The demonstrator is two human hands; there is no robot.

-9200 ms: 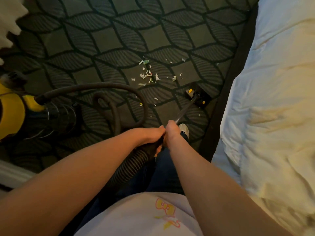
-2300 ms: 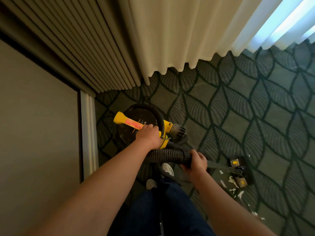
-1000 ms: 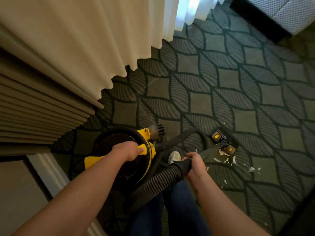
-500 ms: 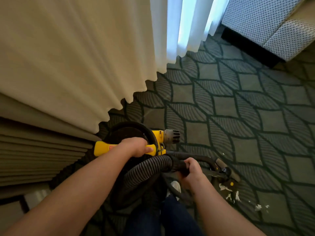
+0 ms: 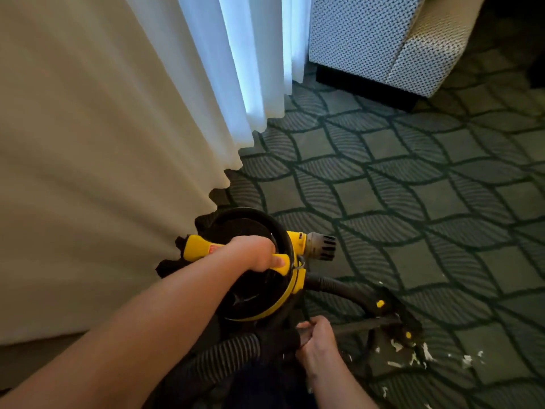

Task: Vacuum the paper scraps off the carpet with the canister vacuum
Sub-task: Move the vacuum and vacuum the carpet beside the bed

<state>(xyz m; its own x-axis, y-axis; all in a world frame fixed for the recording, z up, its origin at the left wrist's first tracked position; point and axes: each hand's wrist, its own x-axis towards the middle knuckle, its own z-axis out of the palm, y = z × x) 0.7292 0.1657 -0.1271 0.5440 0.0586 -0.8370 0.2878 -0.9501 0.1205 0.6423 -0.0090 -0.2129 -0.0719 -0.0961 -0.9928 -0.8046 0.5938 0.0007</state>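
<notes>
Head view, person standing over the work. The patterned carpet (image 5: 413, 187) fills the right of the field. A pale curtain (image 5: 103, 143) hangs along its left edge and an upholstered seat (image 5: 368, 33) stands at its far edge.

The step in hand appears to be bringing the canister vacuum (image 5: 253, 293) closer to the mess. It sits at the carpet's left edge, against the curtain hem, and whether it is lifted or resting cannot be told.

The left hand (image 5: 255, 252) is closed round the yellow carrying handle (image 5: 197, 249) on top. The right hand (image 5: 317, 339) is wrapped round the dark cuff where the ribbed hose (image 5: 224, 358) meets the wand (image 5: 362, 326).

To do the step well:
- Carry the canister level.
- Set it down clear of the curtain hem.
- Leave slack in the hose so it does not drag the floor nozzle (image 5: 395, 317).
- Then lay the nozzle flat and draw it slowly across the litter, in overlapping strokes.

The paper scraps (image 5: 396, 345) lie toward the near right corner of the visible carpet. They are to the right of the right hand and well apart from the left. The nearest pieces lie just beside the nozzle's near edge, and a few small flecks trail farther right and nearer the viewer.
</notes>
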